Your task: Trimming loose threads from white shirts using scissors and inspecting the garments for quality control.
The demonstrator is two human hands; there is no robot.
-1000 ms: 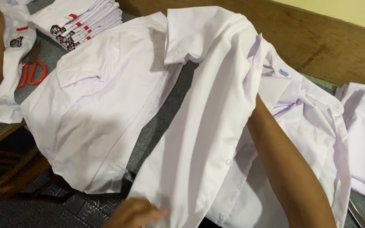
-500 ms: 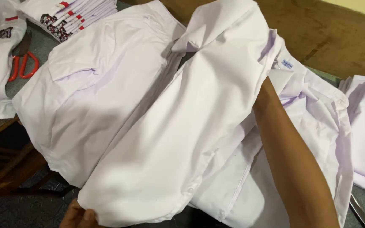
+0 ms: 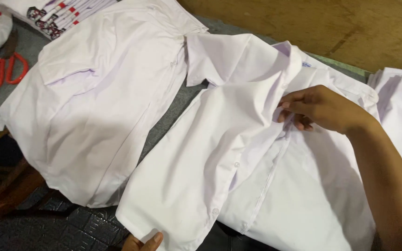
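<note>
- white shirt point(image 3: 201, 162) lies spread on the grey table point(image 3: 173, 116), partly over another white shirt point(image 3: 94, 107)
- right hand point(image 3: 322, 109) pinches the fabric up near the collar
- left hand point(image 3: 143, 242) nips the bottom hem corner
- looks light, soft and floppy, so i'd grab seams or edges

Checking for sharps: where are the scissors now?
Head view, far left: red-handled scissors lie on the grey table, between white shirts, away from both hands.
</note>
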